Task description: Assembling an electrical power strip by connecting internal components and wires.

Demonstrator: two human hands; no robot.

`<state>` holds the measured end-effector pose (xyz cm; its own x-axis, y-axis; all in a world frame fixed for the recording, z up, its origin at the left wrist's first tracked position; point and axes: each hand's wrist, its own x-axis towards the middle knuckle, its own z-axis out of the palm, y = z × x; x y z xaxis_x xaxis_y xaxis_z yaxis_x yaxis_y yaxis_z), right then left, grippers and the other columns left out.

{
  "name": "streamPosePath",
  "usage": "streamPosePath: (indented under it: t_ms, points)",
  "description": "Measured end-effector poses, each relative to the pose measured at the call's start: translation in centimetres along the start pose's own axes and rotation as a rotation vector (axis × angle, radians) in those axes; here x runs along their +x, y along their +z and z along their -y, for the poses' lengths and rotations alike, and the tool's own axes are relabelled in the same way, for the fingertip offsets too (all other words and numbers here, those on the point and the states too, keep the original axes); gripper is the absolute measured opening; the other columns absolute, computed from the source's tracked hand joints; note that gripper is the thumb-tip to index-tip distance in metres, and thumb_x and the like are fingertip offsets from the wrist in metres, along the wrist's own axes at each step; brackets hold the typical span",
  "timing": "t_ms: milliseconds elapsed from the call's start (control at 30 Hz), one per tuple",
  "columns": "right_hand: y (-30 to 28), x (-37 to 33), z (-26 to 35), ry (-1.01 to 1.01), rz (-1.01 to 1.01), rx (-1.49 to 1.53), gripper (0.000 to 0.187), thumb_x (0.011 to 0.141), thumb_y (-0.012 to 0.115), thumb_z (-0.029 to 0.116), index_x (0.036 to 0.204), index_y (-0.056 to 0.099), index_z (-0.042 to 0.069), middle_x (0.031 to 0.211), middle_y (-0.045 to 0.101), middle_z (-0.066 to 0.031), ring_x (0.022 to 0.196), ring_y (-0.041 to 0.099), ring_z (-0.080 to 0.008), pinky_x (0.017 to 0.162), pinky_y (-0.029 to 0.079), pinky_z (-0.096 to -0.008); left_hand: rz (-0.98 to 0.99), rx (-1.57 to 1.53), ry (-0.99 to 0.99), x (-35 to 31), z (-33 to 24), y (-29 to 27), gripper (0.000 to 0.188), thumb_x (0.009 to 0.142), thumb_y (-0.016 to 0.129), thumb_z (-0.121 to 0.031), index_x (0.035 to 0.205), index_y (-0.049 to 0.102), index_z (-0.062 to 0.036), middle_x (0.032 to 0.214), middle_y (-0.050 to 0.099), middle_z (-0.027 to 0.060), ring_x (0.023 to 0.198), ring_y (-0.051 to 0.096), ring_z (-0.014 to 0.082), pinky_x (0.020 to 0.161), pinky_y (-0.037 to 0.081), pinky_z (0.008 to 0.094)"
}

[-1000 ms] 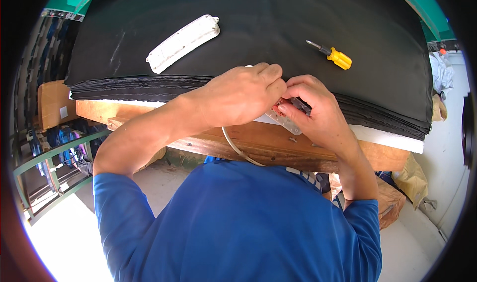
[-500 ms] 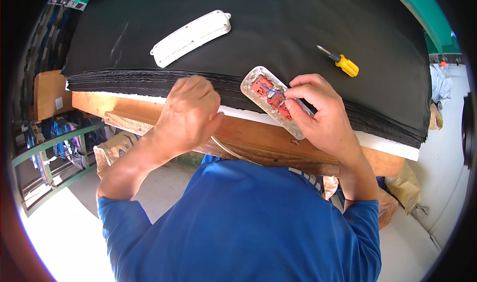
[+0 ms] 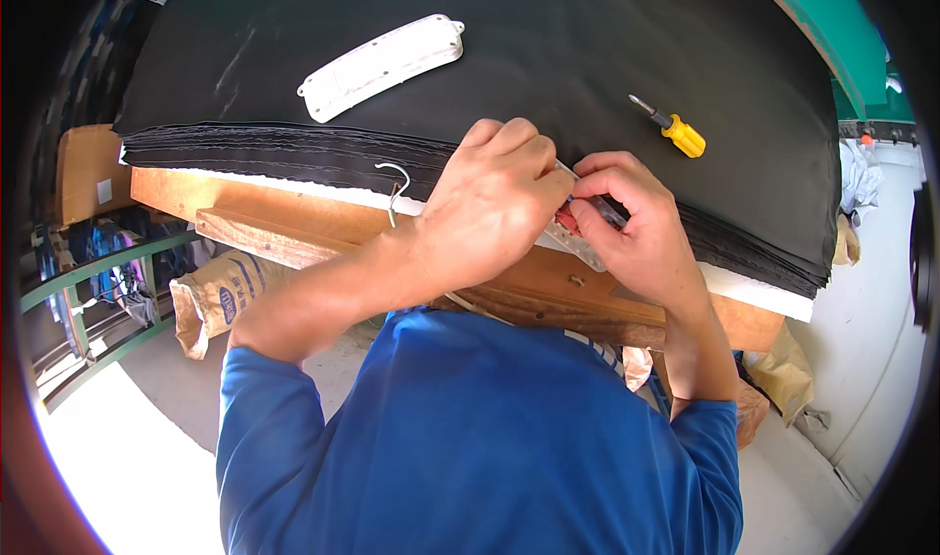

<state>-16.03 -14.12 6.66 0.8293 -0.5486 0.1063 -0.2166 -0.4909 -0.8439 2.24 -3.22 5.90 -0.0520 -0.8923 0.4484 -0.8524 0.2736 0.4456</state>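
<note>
An opened power strip lies tilted at the near edge of the black sheets, mostly covered by my hands. A little of its red inner parts shows between them. My right hand is closed over it, thumb and forefinger pinched on a thin blue wire. My left hand reaches across the strip's upper part, its fingers curled; what they hold is hidden. Beside my left wrist a white cable curls up. Farther back lies the strip's white back cover. A yellow-handled screwdriver rests to the right.
A thick stack of black sheets covers the table, above a wooden edge board. A green metal rail and paper sack stand at left. Brown bags sit low at right.
My left hand has moved right, from beside the power strip to over it. The white cable now curls up by my wrist. My right hand keeps its pinch at the strip.
</note>
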Motion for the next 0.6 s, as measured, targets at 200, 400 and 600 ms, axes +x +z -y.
streamPosePath:
  t_ms: [200,400,600]
  points:
    - [-0.3,-0.2,-0.7,0.005,-0.018,0.062,0.014,0.085,0.072,-0.003,0.096,0.064,-0.001,0.107,0.067,-0.0136,0.093,0.068,-0.0290,0.081,0.057,-0.0368,0.179,0.065,0.247,2.6,0.3,-0.9,0.010,0.072,0.071,-0.012,0.076,0.063,-0.0062,0.077,0.059,0.0047,0.080,0.057,0.0231,0.074,0.044,0.0362]
    - [-0.2,-0.4,-1.1,-0.060,-0.020,0.025,0.015,0.083,0.072,-0.003,0.094,0.063,-0.001,0.106,0.067,-0.0135,0.091,0.066,-0.0291,0.077,0.055,-0.0373,0.322,0.233,0.429,3.4,0.2,-0.7,0.011,0.071,0.069,-0.012,0.072,0.059,-0.0069,0.075,0.058,0.0058,0.074,0.057,0.0232,0.068,0.045,0.0354]
    - [0.0,-0.4,-1.1,-0.097,-0.042,0.004,0.010,0.083,0.073,-0.002,0.088,0.065,-0.001,0.105,0.068,-0.0142,0.093,0.065,-0.0309,0.079,0.054,-0.0390,0.224,0.047,0.398,2.8,1.4,0.1,0.013,0.073,0.068,-0.011,0.079,0.059,-0.0041,0.078,0.055,0.0079,0.072,0.058,0.0243,0.062,0.049,0.0364]
